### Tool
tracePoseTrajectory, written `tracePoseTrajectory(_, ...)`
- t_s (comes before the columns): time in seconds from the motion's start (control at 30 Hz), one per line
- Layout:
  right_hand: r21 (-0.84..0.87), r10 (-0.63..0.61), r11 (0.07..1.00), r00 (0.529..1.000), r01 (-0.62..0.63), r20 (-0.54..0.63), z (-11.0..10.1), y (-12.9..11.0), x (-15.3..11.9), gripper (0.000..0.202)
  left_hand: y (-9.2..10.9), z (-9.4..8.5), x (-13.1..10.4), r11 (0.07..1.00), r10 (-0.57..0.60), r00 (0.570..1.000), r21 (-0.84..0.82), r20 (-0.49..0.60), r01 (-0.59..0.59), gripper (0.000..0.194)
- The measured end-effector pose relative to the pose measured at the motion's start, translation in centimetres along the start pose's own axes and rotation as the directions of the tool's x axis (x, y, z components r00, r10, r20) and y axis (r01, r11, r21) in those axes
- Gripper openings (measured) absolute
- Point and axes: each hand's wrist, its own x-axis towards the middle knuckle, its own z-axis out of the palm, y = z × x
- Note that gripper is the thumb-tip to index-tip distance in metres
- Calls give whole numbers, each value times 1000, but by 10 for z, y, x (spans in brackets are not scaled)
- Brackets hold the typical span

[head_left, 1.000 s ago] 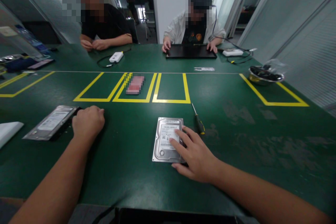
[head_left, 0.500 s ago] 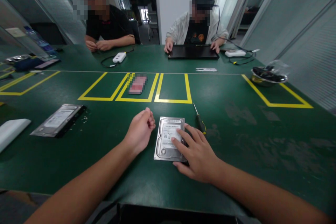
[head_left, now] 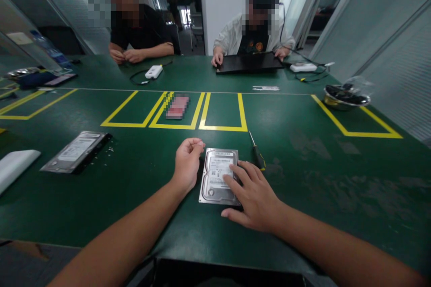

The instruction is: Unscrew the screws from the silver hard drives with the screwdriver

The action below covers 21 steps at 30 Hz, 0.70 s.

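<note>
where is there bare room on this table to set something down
Bare tabletop lies right of the screwdriver, short of the metal bowl; between the left hand and the specks beside the left hard drive; and inside the yellow-taped box right of the pink item. Crowded: around the near hard drive, with the left hand, right hand and screwdriver close.

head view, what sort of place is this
Probably an office or meeting room used as a workshop: a screwdriver and a hard drive lie on a green table marked with yellow tape.
</note>
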Motion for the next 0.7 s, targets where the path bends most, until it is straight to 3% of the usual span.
tracePoseTrajectory(0.13,-24,-10,1000,1000,10,4,0,-2,1,84,-1,1,4,1000,-2,1000,-15,29,2,12)
tracePoseTrajectory(0.5,-106,6,994,999,-1,44,-5,-11,7,74,-4,-4,8,978,107,990,169,94,-122,14)
tracePoseTrajectory(0.7,-113,75,992,990,-62,119,-19,-23,16,76,0,-10,14,971,46,976,221,215,-95,12)
